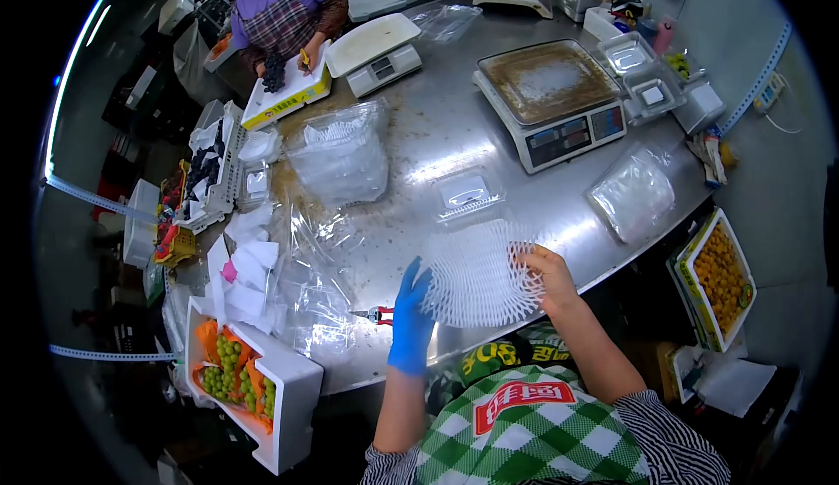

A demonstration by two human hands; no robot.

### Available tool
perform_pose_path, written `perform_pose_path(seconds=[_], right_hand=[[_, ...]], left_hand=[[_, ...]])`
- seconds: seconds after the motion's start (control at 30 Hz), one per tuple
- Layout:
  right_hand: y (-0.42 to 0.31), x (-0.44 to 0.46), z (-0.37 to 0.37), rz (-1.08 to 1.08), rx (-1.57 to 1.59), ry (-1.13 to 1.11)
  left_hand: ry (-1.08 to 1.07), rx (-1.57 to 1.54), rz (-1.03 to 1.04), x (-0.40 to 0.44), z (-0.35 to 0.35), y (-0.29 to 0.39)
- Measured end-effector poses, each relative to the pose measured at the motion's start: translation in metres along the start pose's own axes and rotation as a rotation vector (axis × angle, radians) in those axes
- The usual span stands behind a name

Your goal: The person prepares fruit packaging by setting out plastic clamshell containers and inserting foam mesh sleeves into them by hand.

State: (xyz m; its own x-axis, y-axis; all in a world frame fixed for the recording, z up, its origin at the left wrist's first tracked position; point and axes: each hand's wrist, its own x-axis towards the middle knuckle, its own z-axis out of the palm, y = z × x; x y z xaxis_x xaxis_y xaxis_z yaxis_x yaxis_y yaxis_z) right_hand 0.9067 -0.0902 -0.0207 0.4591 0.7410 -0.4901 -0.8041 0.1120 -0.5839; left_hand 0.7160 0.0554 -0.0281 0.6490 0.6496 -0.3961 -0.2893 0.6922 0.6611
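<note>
A white foam net is spread flat between my two hands above the metal table's front edge. My left hand, in a blue glove, is at the net's left edge with its fingers pressed together. My bare right hand grips the net's right edge. Just beyond the net lies a clear plastic container. Red-handled scissors lie on the table, partly hidden behind my left hand.
A scale stands at the back right, a bag of foam nets at centre left. Green grapes fill a foam box at the front left. A co-worker handles dark grapes across the table. Plastic bags lie right.
</note>
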Motion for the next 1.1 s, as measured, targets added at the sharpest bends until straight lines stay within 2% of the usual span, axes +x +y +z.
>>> perform_pose_path(seconds=[0.17,0.2,0.3,0.4,0.5,0.63,0.67,0.77,0.8,0.83,0.87,0.9,0.97,1.0,1.03,1.07,1.1], right_hand=[[-0.007,0.022,-0.007,0.037,-0.076,0.022],[-0.011,0.023,-0.007,0.054,-0.102,-0.001],[-0.011,0.036,-0.018,0.104,-0.177,-0.063],[-0.012,0.040,-0.012,0.178,-0.141,-0.089],[-0.019,0.043,-0.011,0.234,-0.226,-0.147],[-0.005,0.043,-0.009,0.348,-0.303,-0.244],[-0.009,0.040,-0.010,0.419,-0.354,-0.286],[-0.012,0.036,-0.017,0.428,-0.219,-0.255],[-0.016,0.041,-0.027,0.468,-0.176,-0.245],[-0.024,0.049,-0.044,0.507,-0.132,-0.233],[-0.030,0.054,-0.056,0.547,-0.090,-0.220],[-0.036,0.056,-0.059,0.479,-0.084,-0.144],[-0.051,0.058,-0.057,0.340,-0.074,0.005],[-0.061,0.057,-0.049,0.154,-0.123,0.053],[-0.071,0.054,-0.034,-0.034,-0.170,0.098],[-0.078,0.053,-0.022,-0.224,-0.213,0.144],[-0.082,0.053,-0.015,-0.455,-0.463,0.142]], left_hand=[[0.030,0.068,-0.155,0.015,0.002,-0.017],[0.066,0.274,-0.139,0.018,-0.002,-0.018],[0.379,0.338,-0.261,0.025,0.005,-0.015],[0.318,0.246,-0.271,0.017,0.029,-0.001],[0.238,0.677,-0.118,0.013,0.033,-0.010],[0.370,0.727,0.085,0.016,0.021,-0.027],[0.403,0.731,0.137,0.013,0.027,-0.027],[0.528,0.604,0.188,0.008,0.021,-0.015],[0.660,0.390,0.100,0.007,0.016,-0.005],[0.665,0.237,0.189,0.006,0.003,-0.002],[0.674,0.211,0.185,0.004,-0.003,0.001],[0.683,0.184,0.182,0.003,-0.004,0.002],[0.495,0.302,0.105,0.006,-0.001,-0.002],[0.402,0.358,0.068,0.008,0.001,-0.005],[0.337,0.444,0.125,0.014,0.009,-0.013],[0.411,0.523,0.150,0.023,0.017,-0.021],[0.482,0.603,0.171,0.031,0.020,-0.029]])
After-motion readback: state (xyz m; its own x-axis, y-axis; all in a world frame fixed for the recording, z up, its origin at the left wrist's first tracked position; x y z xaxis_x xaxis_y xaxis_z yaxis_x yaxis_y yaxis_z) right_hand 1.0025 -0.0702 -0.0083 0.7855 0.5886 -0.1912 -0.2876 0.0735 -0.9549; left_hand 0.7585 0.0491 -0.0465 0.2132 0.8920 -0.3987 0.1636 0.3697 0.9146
